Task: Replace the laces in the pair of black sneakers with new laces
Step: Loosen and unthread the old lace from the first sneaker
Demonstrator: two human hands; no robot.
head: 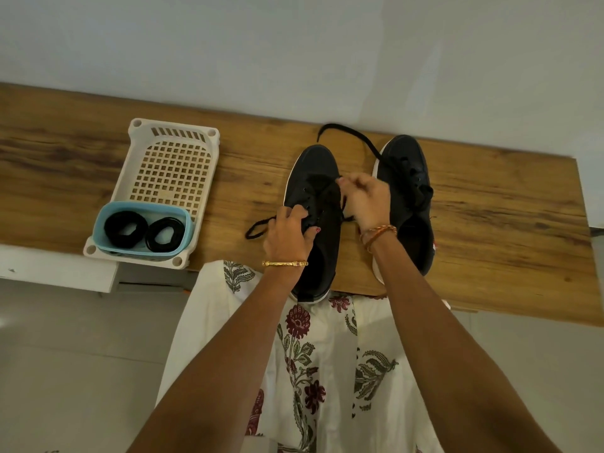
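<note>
A home, at a plain wooden shelf or table against a bare wall.

A wood-grain laminate board [490,197] runs from nine o'clock to three o'clock below a blank pale wall [294,44], with light floor tiles [65,354] showing at seven o'clock. Household storage sits at ten o'clock: a white plastic lattice basket [173,165] holding a small light-blue tub [143,230]. A pair of black sneakers [313,204] stands on the board at twelve to one o'clock. The person at six o'clock wears a loose floral-print garment [310,354] and bangles, everyday house dress rather than work wear.
</note>
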